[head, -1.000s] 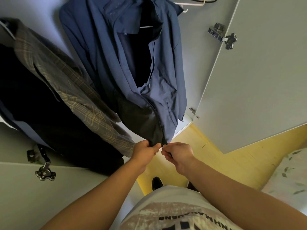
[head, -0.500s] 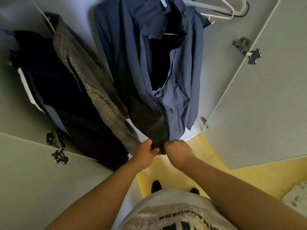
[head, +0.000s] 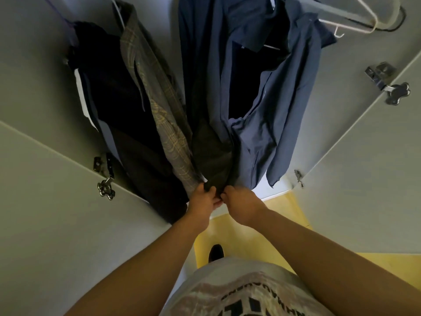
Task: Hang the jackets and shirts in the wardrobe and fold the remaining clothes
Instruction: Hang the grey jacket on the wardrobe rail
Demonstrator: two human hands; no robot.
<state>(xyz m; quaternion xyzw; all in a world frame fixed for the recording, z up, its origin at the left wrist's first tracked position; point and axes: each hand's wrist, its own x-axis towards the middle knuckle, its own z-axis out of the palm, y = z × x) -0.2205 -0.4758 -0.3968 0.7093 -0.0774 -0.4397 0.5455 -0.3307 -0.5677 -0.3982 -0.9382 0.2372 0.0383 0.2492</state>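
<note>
My left hand (head: 204, 200) and right hand (head: 241, 205) pinch bottom hem of navy jacket (head: 280, 115), hanging in wardrobe (head: 159, 23). Likely fastening front: level both edges, fabric taut, engage fully before pulling up.

The wardrobe (head: 34, 76) holds a blue jacket (head: 284, 115) and plaid jacket (head: 159, 103).

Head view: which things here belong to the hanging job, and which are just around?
In the job: blue jacket, left hand and right hand gripping its bottom edge.
Just around: plaid jacket, dark coat, empty hangers, hinge.
</note>
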